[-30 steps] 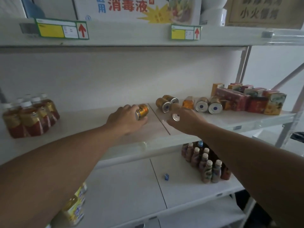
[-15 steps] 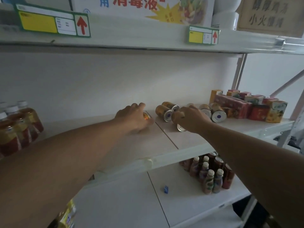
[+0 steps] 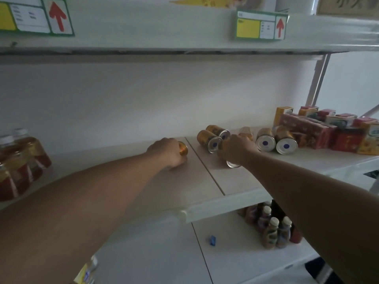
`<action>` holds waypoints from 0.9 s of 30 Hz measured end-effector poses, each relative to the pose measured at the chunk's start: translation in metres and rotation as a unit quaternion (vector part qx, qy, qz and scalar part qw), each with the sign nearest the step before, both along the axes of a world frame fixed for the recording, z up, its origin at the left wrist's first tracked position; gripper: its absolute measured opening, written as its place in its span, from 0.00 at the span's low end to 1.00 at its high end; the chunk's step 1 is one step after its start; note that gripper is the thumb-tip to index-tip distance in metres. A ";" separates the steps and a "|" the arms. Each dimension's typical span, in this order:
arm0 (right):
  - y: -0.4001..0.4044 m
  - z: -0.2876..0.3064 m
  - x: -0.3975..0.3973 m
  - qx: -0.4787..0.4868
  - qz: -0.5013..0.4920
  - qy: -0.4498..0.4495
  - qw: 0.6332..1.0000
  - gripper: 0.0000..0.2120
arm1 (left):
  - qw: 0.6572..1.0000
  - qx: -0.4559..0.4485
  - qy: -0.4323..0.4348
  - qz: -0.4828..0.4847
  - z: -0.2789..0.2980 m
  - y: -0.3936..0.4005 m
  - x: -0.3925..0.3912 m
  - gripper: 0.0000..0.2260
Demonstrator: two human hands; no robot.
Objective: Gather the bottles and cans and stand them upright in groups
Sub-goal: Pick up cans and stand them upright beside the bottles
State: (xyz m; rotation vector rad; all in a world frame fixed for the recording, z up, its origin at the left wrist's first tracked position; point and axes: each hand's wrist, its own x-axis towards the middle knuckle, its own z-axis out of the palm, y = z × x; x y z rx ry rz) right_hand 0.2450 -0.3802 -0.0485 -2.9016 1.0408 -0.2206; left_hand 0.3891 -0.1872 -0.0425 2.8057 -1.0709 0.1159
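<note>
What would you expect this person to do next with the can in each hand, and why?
Probably tip both cans onto their bases, close together. The left hand grips a gold can near the shelf seam, and the right hand holds another can whose silver end faces the camera, so it seems to be on its side. Four more cans lie on their sides behind.

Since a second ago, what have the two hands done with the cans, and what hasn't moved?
The left hand kept hold of its gold can and set it lower on the middle shelf, now mostly hidden by the fingers. The right hand kept its grip on a can and shifted little. The four loose cans lie on their sides as before; juice cartons unchanged.
</note>
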 end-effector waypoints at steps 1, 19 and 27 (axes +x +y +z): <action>0.003 0.001 -0.001 -0.002 0.004 -0.004 1.000 0.24 | 1.000 -0.003 0.007 0.002 0.001 0.001 -0.001 0.20; 0.092 0.023 -0.006 0.244 0.081 -0.343 0.903 0.38 | 0.927 -0.359 0.100 0.031 0.028 0.119 0.003 0.28; 0.161 0.018 0.027 0.291 0.108 -0.377 0.873 0.42 | 0.900 -0.420 0.114 0.032 0.019 0.189 0.022 0.33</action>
